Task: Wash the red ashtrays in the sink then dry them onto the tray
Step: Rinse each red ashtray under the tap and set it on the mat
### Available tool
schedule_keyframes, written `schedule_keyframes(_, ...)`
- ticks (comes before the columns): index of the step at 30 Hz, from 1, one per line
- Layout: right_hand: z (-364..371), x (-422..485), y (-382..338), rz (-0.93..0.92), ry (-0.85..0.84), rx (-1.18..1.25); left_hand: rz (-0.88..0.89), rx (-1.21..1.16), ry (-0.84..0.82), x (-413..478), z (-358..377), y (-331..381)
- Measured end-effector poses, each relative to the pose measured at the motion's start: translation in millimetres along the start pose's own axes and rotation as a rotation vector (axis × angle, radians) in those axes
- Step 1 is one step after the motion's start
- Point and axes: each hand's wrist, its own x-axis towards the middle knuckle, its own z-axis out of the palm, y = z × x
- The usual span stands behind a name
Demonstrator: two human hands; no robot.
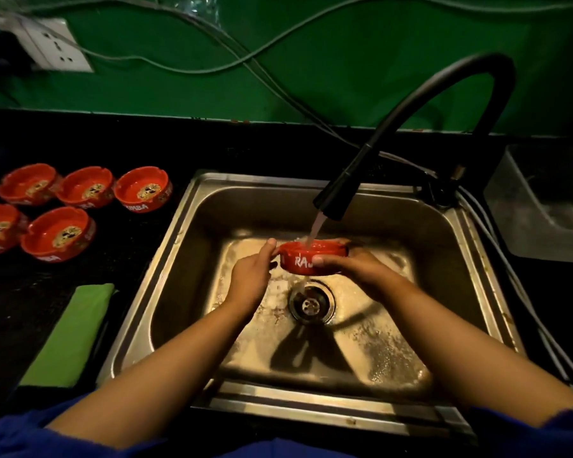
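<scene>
Early yet, likely — left hand (250,279) and right hand (354,267), fingers clamped on one round red ashtray (303,261) mid-rinse; five other red ashtrays (60,233) wait.

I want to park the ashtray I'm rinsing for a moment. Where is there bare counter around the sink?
Bare black counter lies between the five ashtrays and the green cloth, and behind the sink, left of the faucet. The back left is crowded with ashtrays; a clear tub fills the right side.
</scene>
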Motion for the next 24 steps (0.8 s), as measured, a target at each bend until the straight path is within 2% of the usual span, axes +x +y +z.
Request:
schedule_keyframes(4, 22.7, 8.6, 8.1, -0.004, -0.007, 0.246, 0.151, 0.025, 0.087, 1.3, -13.6, 12.0)
schedule_keyframes(6, 30.8, 15.5, 6.6, -0.071, 0.03, 0.25, 0.169, 0.058, 0.081, 6.9, -20.2, 18.6)
schedule_keyframes(10, 35.2, 24.3, 1.8, -0.265, 0.23, -0.03, 0.097, 0.104, 0.019, 21.7, -25.0, 21.4)
schedule_keyframes(13, 28.1, 25.4, 3.3, -0.352, 0.34, -0.255, 0.008, 0.195, -0.099, 24.0, -16.1, 21.8)
schedule_keyframes(15, 21.5, 20.1, 3.1, -0.395, 0.36, -0.428, -0.085, 0.136, -0.2, 20.2, -5.3, 19.4)
schedule_keyframes(17, 15.0, 13.5, 1.0, -0.386, 0.371, -0.574, -0.157, 0.07, -0.279, 14.5, 3.9, 13.7)
schedule_keyframes(19, 7.5, 9.7, 2.3, -0.342, 0.341, -0.61, -0.183, 0.055, -0.309, 10.2, 8.6, 6.8)
schedule_keyframes(24, -2.3, 2.6, 5.6, -0.094, 0.204, -0.232, -0.081, 0.021, -0.27, -1.4, 5.6, -11.1)
